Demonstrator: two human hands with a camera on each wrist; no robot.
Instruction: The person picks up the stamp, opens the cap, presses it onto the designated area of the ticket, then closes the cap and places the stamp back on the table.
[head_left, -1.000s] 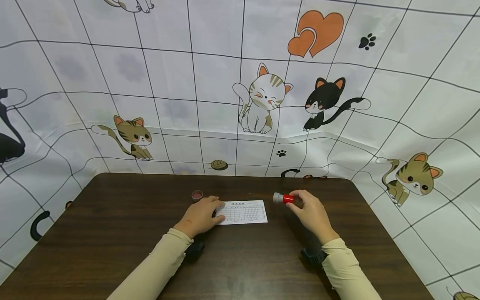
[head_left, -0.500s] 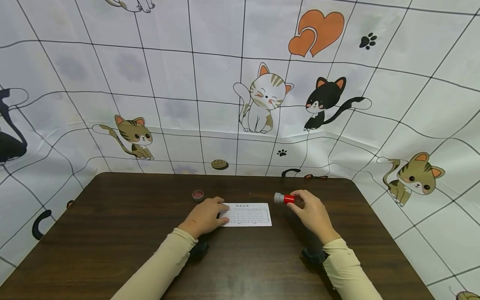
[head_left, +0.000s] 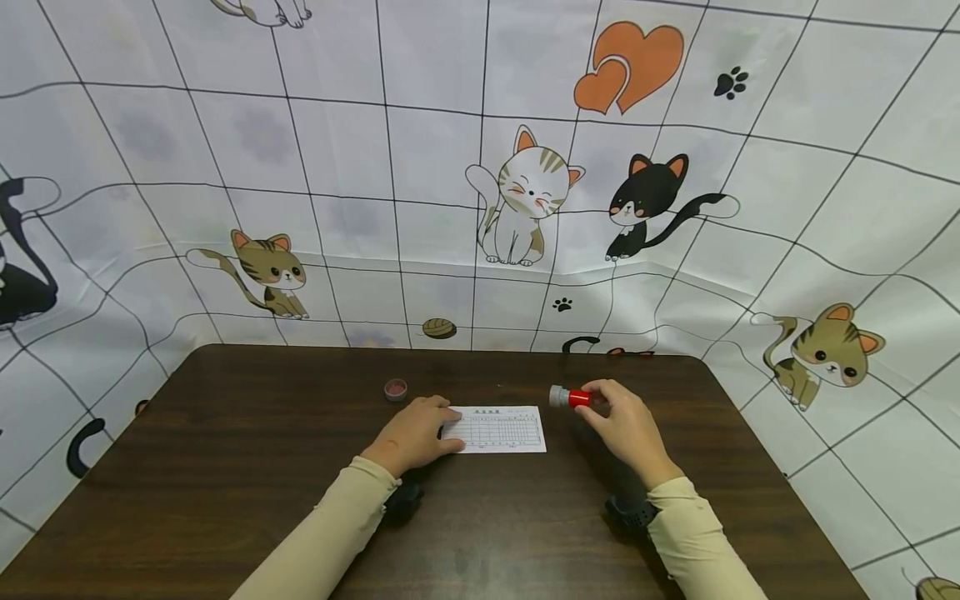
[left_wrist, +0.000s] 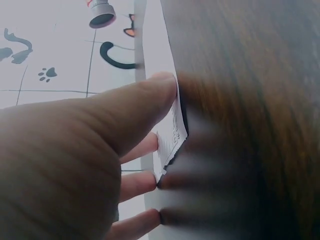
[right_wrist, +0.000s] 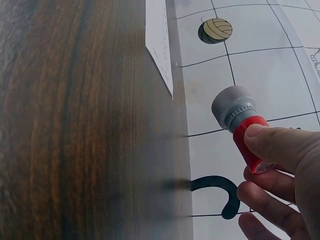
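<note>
A white printed form [head_left: 498,429] with a ruled grid lies on the brown table, its left end partly hidden by my left hand [head_left: 414,433]. That hand rests on the form, the thumb [left_wrist: 162,90] and extended fingertips touching the paper at its left end. To the right of the form, my right hand [head_left: 626,427] holds a stamp [head_left: 570,397] above the table. Its tapered red handle is pinched between thumb and fingers, and its grey head [right_wrist: 232,105] points left, apart from the paper. In the left wrist view, the stamp's dark end [left_wrist: 102,20] shows.
A small round container [head_left: 395,389] with reddish contents sits behind the left hand. The dark brown table [head_left: 262,467] ends at a white cloth backdrop [head_left: 420,225] printed with cats and grid lines. Dark wrist devices sit under both forearms.
My left hand and the form have slid slightly to the right and a little nearer. The right hand with the stamp has barely moved.
</note>
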